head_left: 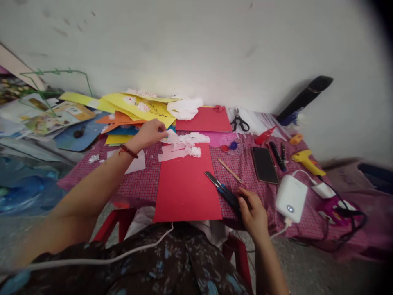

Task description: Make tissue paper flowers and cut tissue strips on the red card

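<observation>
My left hand [152, 132] is closed in a pinch at the left end of a crumpled white tissue-paper strip [187, 138]. That strip lies over the top of a red sheet of paper [187, 184], where a small heap of white shreds [195, 152] also rests. My right hand [253, 211] is low at the table's right front, with its fingers loosely bent and apart. Beside its fingertips lies a utility knife [224, 192] with a dark blade and a blue and black body, partly over the red sheet's edge. Whether the fingers touch the knife is unclear.
Around lie a wooden stick [230, 170], black scissors [240, 121], a phone [265, 165], markers [278, 155], a white power bank [291, 198] with cables and a yellow glue gun [308, 161]. Colored papers [123, 108] pile up at back left, near a green wire rack [61, 73].
</observation>
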